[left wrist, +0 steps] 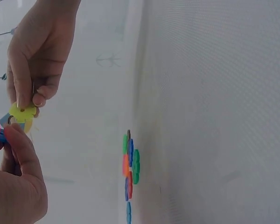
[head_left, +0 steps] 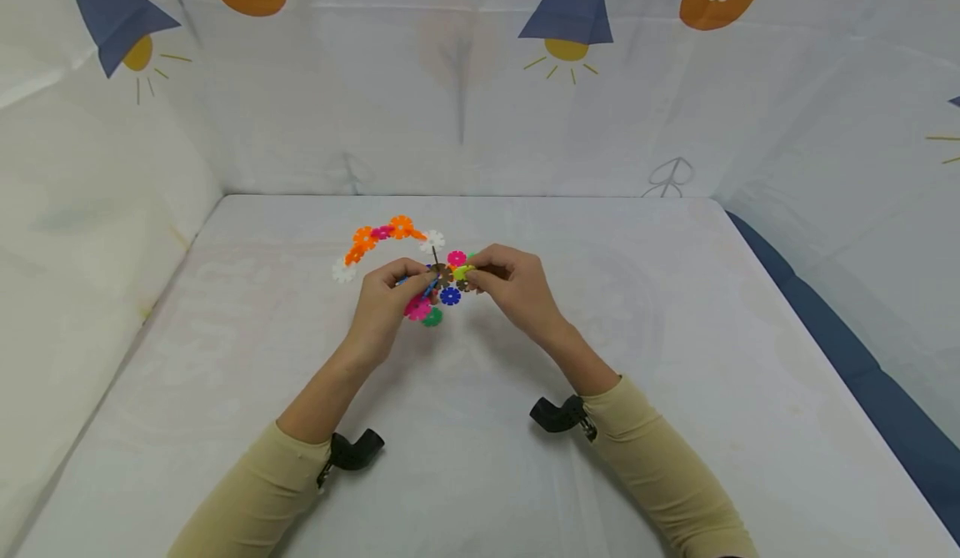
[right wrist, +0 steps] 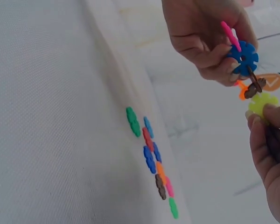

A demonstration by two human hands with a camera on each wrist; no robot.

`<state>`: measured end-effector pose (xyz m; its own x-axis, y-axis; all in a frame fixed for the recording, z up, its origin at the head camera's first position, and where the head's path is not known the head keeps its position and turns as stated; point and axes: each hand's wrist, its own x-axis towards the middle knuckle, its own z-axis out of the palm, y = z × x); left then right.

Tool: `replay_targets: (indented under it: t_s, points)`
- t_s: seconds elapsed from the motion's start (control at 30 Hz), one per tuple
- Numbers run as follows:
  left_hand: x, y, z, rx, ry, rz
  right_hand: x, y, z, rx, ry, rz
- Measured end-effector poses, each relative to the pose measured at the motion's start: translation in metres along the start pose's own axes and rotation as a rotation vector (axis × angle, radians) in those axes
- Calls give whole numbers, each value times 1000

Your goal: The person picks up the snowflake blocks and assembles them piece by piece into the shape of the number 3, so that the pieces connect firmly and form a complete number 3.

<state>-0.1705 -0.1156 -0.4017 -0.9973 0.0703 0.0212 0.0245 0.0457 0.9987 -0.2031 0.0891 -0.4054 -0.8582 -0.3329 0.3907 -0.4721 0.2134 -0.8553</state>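
Left hand (head_left: 381, 312) holding blue notched plastic disc (right wrist: 247, 61), right hand (head_left: 521, 291) pinching yellow one (right wrist: 258, 105), orange-pink disc chain (head_left: 382, 232) just beyond toward ten o'clock

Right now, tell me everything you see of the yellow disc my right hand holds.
The yellow disc is thin, with a notched rim and a small hole; it looks like plastic. The right hand pinches it above the table, thumb partly covering it. It's against or just beside a brown disc; I can't tell which.
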Motion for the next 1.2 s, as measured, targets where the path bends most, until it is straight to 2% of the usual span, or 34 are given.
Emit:
replay_targets:
  t_s: [0.23,0.37,0.6,0.8,0.93,1.2]
  points:
    - [0,-1,-3,-38,-28,-22,1,-3,3,-72,12,-143]
    - [1,-1,-4,-58,-38,-35,2,-6,5,-140,14,-192]
    - [1,-1,-6,-84,-45,-41,1,-9,8,-224,15,-246]
    - [1,-1,-7,-61,-47,-32,-2,-13,10,-265,12,-287]
    - [2,-1,-7,-36,-51,-27,-5,-13,12,-291,38,-315]
    - [1,-3,-3,-46,-27,-20,-10,-10,15,-307,88,-345]
